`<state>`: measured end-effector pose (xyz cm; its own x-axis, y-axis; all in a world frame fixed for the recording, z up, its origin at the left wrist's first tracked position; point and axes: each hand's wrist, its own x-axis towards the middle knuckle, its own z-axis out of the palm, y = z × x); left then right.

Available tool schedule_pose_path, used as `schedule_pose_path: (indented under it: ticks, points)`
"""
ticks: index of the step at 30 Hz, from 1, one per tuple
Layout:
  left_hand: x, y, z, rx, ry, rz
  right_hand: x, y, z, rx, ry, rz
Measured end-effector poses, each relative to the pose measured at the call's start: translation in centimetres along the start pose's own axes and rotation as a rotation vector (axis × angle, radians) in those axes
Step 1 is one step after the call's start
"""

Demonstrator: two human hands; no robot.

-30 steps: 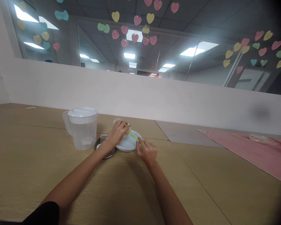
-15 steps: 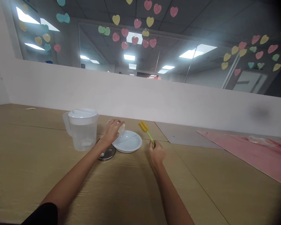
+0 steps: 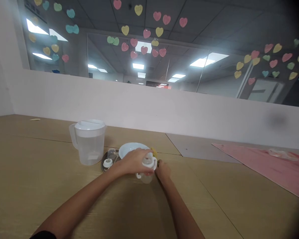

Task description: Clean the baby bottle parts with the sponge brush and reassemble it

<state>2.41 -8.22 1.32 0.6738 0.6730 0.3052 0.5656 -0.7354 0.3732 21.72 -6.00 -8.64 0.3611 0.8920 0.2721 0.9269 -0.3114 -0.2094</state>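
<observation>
My left hand (image 3: 134,160) is closed round a clear baby bottle (image 3: 147,178) with white side handles, held over the table in front of the white plate (image 3: 126,148). Close beside it, my right hand (image 3: 163,170) grips a bottle brush (image 3: 153,152). Only a bit of the brush's yellow sponge head shows behind the bottle; its green handle is mostly hidden. Left of the plate lies a round metal tray (image 3: 103,168), bearing a clear cap (image 3: 112,153) and a white collar piece (image 3: 108,163). My left hand and forearm cover part of the plate and tray.
A lidded clear plastic pitcher (image 3: 91,146) holding clear liquid stands left of the tray. A pink cloth (image 3: 261,166) lies at the right, with crumpled clear plastic (image 3: 282,154) on it. A white wall (image 3: 149,111) with a window runs along the table's back.
My left hand has brought the bottle from behind the plate towards me and right, beside my right hand. The brush head has lowered behind the bottle. The tray's parts are more exposed.
</observation>
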Motion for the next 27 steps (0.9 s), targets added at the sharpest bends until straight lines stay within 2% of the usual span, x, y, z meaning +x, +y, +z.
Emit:
schedule_pose_path:
  ticks: [3,8,13,17,21,24,27]
  points:
    - [0.0,0.3,1.4,0.101,-0.065,0.051,0.0,-0.1,-0.3,-0.031,-0.058,-0.021]
    - [0.4,-0.7,2.5,0.249,-0.084,0.093,0.2,-0.4,-0.4,-0.048,-0.117,-0.008]
    - [0.3,-1.4,2.7,0.207,-0.158,0.062,0.2,-0.8,-0.3,-0.058,-0.144,-0.013]
    - [0.4,-2.1,2.6,0.145,-0.175,0.063,0.1,-0.9,-0.3,-0.066,-0.148,-0.021]
    - [1.8,-4.2,2.6,-0.011,-0.106,0.105,0.0,-1.0,-0.3,-0.065,-0.156,-0.033]
    - [3.7,-6.3,3.3,-0.018,0.022,-0.044,-0.2,-1.0,-0.4,-0.059,-0.151,-0.044]
    - [5.7,-7.7,4.5,0.060,0.005,-0.133,-0.3,-1.0,-0.3,-0.051,-0.138,-0.045]
